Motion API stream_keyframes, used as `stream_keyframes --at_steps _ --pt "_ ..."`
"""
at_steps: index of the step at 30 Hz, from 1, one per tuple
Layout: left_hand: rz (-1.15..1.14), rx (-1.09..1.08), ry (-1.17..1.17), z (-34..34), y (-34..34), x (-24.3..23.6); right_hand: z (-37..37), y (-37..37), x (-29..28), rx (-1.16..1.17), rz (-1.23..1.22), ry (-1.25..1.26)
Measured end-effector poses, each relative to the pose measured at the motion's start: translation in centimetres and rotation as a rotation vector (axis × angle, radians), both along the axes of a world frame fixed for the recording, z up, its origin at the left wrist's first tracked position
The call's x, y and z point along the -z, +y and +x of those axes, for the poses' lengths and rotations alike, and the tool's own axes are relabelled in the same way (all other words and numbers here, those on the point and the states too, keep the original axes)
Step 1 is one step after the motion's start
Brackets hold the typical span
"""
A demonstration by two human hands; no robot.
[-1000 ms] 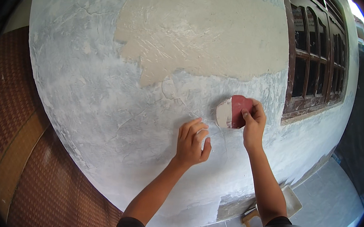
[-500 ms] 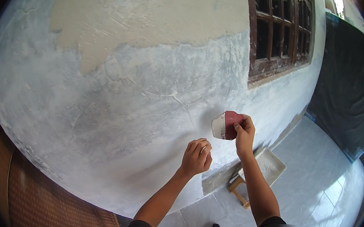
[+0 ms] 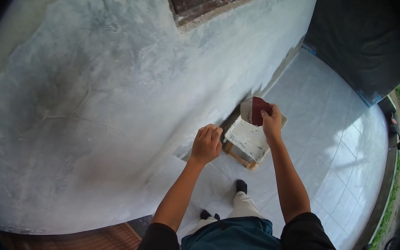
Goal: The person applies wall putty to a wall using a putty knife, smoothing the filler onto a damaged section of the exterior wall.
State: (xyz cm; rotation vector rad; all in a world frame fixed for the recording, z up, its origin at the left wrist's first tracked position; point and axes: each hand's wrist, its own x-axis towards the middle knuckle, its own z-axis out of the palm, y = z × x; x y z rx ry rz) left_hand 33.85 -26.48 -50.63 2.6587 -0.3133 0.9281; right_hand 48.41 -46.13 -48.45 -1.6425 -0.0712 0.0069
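My right hand grips a dark red putty scraper between thumb and fingers. Whitish paste coats the scraper's left part. It is held above a pale rectangular tray smeared with white paste, which rests on a low wooden stool. To the left, my left hand is closed with its fingers curled, close to the wall; whatever may be inside the fingers is hidden. The wall bears patchy white and grey filler with some raised streaks.
A brown window frame is set in the wall above. Dark sheeting hangs at the far right over the grey tiled floor. Woven brown panelling lies at the lower left. My feet stand near the stool.
My view has swung down and to the right, bringing the tray and my feet further into the picture. The scraper has moved from in front of the wall to over the tray.
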Motion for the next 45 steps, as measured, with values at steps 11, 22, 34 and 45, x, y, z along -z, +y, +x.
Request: stream_keyframes --at_steps 11,22,34,45 --pt "-0.145 0.068 0.516 8.3 -6.9 11.9 8.1 -9.3 12.3 0.125 -0.476 0.141" --pt "-0.237 0.037 0.727 9.9 -9.3 20.3 13.2 -12.3 22.5 0.172 -0.872 0.144" --pt "-0.21 -0.026 0.826 12.1 -10.3 25.0 17.3 -12.0 28.7 -0.005 -0.905 -0.069" --pt "-0.262 -0.007 0.852 11.2 -11.0 26.5 18.4 -11.0 29.1 -0.138 -0.921 -0.097"
